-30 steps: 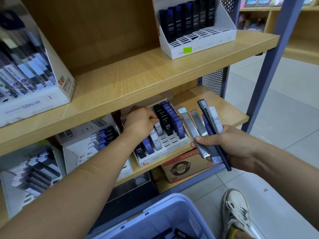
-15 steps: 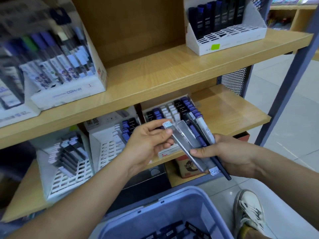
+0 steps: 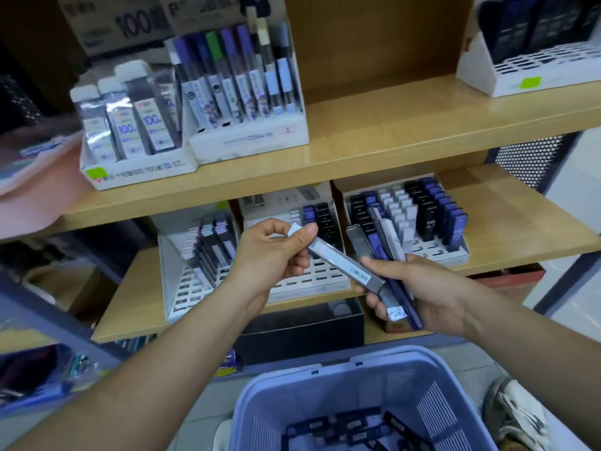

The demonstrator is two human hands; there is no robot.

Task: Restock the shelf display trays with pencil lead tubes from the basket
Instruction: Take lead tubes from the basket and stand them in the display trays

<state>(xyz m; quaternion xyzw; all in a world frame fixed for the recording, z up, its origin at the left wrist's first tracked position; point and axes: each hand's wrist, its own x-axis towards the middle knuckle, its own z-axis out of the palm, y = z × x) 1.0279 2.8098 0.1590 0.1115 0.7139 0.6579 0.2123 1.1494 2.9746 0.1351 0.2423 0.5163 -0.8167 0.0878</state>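
Observation:
My left hand (image 3: 276,255) pinches the white-capped end of a clear grey lead tube (image 3: 341,260) that slants down to the right. My right hand (image 3: 419,294) grips a bundle of several lead tubes (image 3: 387,255), grey, dark blue and white, fanned upward. Its thumb lies beside the lower end of the single tube. Behind the hands, on the lower shelf, stand three white slotted display trays: a left tray (image 3: 192,288), a middle tray (image 3: 312,278) and a right tray (image 3: 432,252) with black, white and blue tubes. The blue basket (image 3: 325,385) below holds several dark tubes.
The upper shelf (image 3: 390,138) carries three more white trays of tubes, one at the left (image 3: 136,167), a second (image 3: 250,138) beside it and a third at the far right (image 3: 527,76). A dark box (image 3: 302,330) sits under the lower shelf. A shoe (image 3: 514,415) stands beside the basket.
My left hand left the right tray, came to the bundle and drew one grey tube out of it to the left. The view swung left and down, showing more of the basket.

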